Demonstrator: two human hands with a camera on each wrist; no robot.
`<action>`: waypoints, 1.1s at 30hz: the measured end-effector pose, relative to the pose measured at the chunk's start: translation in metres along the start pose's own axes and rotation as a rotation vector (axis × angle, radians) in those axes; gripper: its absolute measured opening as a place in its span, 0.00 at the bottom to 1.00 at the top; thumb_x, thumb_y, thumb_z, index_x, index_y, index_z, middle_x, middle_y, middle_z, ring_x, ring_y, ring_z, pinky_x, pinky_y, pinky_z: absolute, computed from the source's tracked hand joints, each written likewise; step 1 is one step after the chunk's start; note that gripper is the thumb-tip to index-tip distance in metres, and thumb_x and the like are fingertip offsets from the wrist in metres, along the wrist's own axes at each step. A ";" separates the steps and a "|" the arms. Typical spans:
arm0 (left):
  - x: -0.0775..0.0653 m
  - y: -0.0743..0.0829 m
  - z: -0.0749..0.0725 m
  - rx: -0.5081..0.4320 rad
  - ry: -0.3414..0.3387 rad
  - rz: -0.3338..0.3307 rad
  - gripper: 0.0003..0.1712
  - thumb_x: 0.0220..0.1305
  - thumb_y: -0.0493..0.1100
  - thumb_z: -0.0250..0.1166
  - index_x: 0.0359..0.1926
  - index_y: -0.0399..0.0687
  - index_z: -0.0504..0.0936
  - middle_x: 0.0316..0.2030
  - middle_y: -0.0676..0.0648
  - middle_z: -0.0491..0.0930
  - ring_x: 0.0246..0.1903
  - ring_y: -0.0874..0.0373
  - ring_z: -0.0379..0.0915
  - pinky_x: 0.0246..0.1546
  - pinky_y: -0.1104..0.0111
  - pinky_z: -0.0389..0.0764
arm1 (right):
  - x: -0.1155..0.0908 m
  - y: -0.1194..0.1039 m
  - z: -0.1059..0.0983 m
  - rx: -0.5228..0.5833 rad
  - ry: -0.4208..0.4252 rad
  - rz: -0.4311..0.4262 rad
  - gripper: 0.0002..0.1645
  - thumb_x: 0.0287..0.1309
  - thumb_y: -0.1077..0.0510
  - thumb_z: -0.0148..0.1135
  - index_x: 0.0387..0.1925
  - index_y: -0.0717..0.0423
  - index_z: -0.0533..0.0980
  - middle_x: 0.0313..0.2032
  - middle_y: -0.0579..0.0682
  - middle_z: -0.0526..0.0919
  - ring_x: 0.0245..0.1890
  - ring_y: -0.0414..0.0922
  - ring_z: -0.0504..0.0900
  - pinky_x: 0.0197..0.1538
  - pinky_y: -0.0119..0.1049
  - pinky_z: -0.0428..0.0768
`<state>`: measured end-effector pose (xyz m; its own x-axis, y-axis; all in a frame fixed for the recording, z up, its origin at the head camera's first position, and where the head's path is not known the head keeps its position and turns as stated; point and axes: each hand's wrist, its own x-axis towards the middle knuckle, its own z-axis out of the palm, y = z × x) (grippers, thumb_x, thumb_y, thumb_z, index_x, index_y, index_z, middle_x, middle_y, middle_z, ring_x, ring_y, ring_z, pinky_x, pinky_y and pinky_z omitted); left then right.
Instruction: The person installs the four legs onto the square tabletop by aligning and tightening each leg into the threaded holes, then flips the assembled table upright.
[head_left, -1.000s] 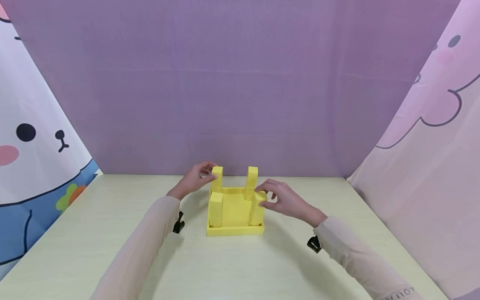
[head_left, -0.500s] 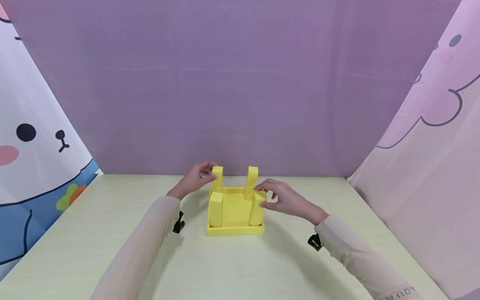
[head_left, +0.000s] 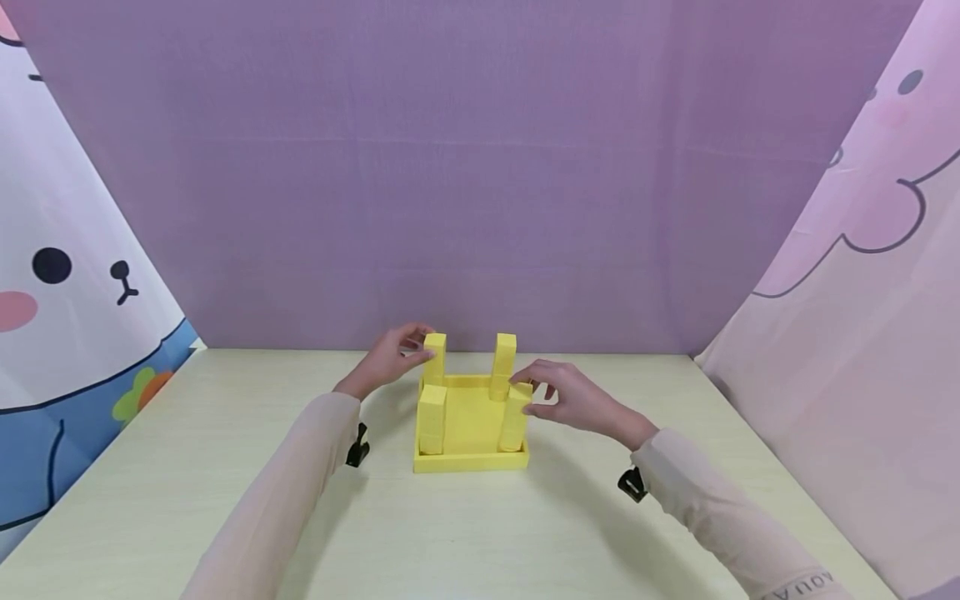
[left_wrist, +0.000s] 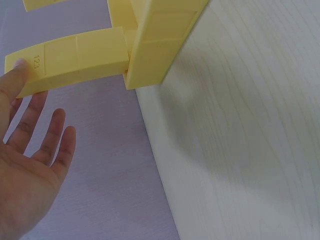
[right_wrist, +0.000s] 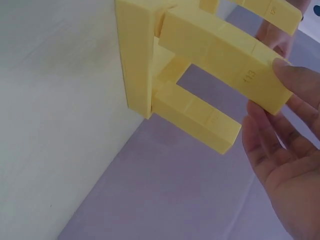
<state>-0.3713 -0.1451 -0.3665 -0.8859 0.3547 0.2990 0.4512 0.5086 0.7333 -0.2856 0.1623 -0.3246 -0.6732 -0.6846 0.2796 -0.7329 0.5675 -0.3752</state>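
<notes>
A yellow square tray (head_left: 471,463) with a raised rim stands on the table. In each of its corners rises a yellow block post. My left hand (head_left: 385,361) pinches the top of the back-left post (head_left: 435,360); in the left wrist view its thumb lies on the post's face near embossed digits, other fingers spread. My right hand (head_left: 573,400) holds the upper end of the front-right post (head_left: 514,425) between thumb and fingers, also marked with digits (right_wrist: 249,76). Untouched stand the front-left post (head_left: 432,421) and the back-right post (head_left: 504,365).
A pale wooden table (head_left: 465,542) lies under the tray. Behind it hangs a purple cloth (head_left: 465,183), with printed cloths at left (head_left: 75,192) and right (head_left: 862,333). Black clips (head_left: 357,447) hang at both sleeves.
My right hand and the front-right post have shifted very slightly, the post's top edging left. My left hand keeps its place on the back-left post.
</notes>
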 end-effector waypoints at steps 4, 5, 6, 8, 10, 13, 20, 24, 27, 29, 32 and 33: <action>0.000 0.000 0.000 0.002 -0.002 0.002 0.22 0.61 0.44 0.61 0.55 0.43 0.71 0.49 0.41 0.76 0.49 0.46 0.72 0.53 0.54 0.72 | -0.002 -0.003 0.005 0.002 0.050 0.018 0.23 0.48 0.59 0.68 0.48 0.56 0.75 0.42 0.47 0.80 0.37 0.42 0.77 0.36 0.36 0.81; 0.000 0.000 0.000 0.002 -0.004 0.004 0.22 0.61 0.44 0.61 0.55 0.43 0.71 0.49 0.40 0.76 0.49 0.46 0.72 0.53 0.54 0.72 | -0.003 -0.004 0.006 0.001 0.060 0.019 0.23 0.48 0.59 0.68 0.48 0.56 0.75 0.42 0.47 0.80 0.37 0.42 0.77 0.35 0.37 0.81; 0.000 0.000 0.000 0.003 -0.004 0.003 0.23 0.61 0.44 0.61 0.55 0.43 0.71 0.49 0.40 0.76 0.49 0.46 0.72 0.53 0.54 0.72 | -0.003 -0.005 0.007 -0.003 0.066 0.021 0.23 0.48 0.59 0.68 0.48 0.56 0.75 0.42 0.47 0.80 0.36 0.41 0.77 0.35 0.38 0.81; 0.000 0.000 0.000 0.004 -0.007 -0.003 0.23 0.61 0.45 0.61 0.55 0.44 0.71 0.49 0.41 0.76 0.49 0.46 0.72 0.53 0.54 0.73 | -0.004 -0.006 0.007 -0.011 0.072 0.023 0.23 0.48 0.59 0.68 0.48 0.56 0.75 0.41 0.48 0.80 0.36 0.41 0.77 0.35 0.39 0.81; 0.001 0.000 0.000 0.004 -0.006 -0.006 0.22 0.61 0.45 0.61 0.55 0.44 0.71 0.48 0.41 0.76 0.49 0.46 0.72 0.53 0.54 0.73 | -0.004 -0.006 0.007 -0.017 0.070 0.025 0.23 0.48 0.59 0.68 0.48 0.56 0.75 0.41 0.48 0.80 0.36 0.41 0.77 0.35 0.39 0.81; 0.001 0.000 0.000 0.008 -0.003 -0.002 0.22 0.61 0.44 0.61 0.55 0.44 0.71 0.48 0.41 0.76 0.49 0.46 0.72 0.53 0.54 0.73 | -0.003 -0.006 0.004 -0.021 0.046 0.033 0.23 0.48 0.59 0.68 0.48 0.56 0.75 0.43 0.48 0.80 0.38 0.42 0.77 0.36 0.39 0.81; 0.001 0.002 0.000 0.007 0.003 0.001 0.22 0.61 0.44 0.61 0.55 0.43 0.71 0.48 0.41 0.76 0.49 0.46 0.72 0.52 0.54 0.73 | 0.003 -0.003 -0.005 0.003 -0.044 0.021 0.26 0.48 0.59 0.68 0.51 0.55 0.73 0.48 0.45 0.77 0.44 0.42 0.75 0.38 0.30 0.78; 0.000 0.002 0.000 0.008 -0.001 0.005 0.22 0.61 0.44 0.61 0.55 0.42 0.71 0.48 0.40 0.76 0.49 0.45 0.72 0.52 0.54 0.73 | 0.006 -0.001 -0.008 0.000 -0.094 -0.003 0.25 0.49 0.60 0.67 0.51 0.51 0.73 0.49 0.43 0.76 0.46 0.40 0.74 0.39 0.30 0.78; 0.000 0.002 -0.001 0.006 -0.010 0.006 0.23 0.61 0.43 0.61 0.56 0.42 0.70 0.49 0.40 0.75 0.49 0.45 0.71 0.53 0.53 0.72 | 0.007 0.000 -0.009 0.000 -0.109 -0.013 0.24 0.49 0.60 0.67 0.50 0.49 0.73 0.49 0.42 0.76 0.47 0.40 0.74 0.39 0.30 0.78; 0.000 0.003 -0.001 -0.003 -0.013 -0.003 0.23 0.61 0.44 0.61 0.56 0.43 0.70 0.49 0.40 0.75 0.50 0.45 0.71 0.53 0.53 0.72 | 0.007 0.000 -0.009 0.004 -0.107 -0.017 0.24 0.49 0.60 0.67 0.50 0.50 0.73 0.49 0.42 0.76 0.47 0.40 0.74 0.39 0.31 0.78; 0.000 0.003 -0.001 -0.008 -0.016 -0.008 0.22 0.61 0.43 0.60 0.56 0.43 0.70 0.49 0.41 0.75 0.50 0.45 0.71 0.54 0.53 0.72 | 0.007 -0.001 -0.007 0.004 -0.085 -0.019 0.22 0.49 0.60 0.67 0.49 0.52 0.74 0.47 0.43 0.77 0.45 0.41 0.74 0.39 0.32 0.78; 0.000 0.003 -0.001 -0.013 -0.015 -0.014 0.22 0.61 0.44 0.61 0.55 0.43 0.70 0.49 0.41 0.75 0.50 0.46 0.71 0.54 0.53 0.72 | 0.006 -0.001 -0.006 0.002 -0.073 -0.014 0.22 0.48 0.60 0.67 0.48 0.53 0.75 0.47 0.43 0.77 0.45 0.41 0.74 0.38 0.32 0.79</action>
<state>-0.3702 -0.1441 -0.3635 -0.8903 0.3595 0.2796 0.4373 0.5036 0.7451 -0.2898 0.1600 -0.3172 -0.6539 -0.7240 0.2198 -0.7419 0.5566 -0.3739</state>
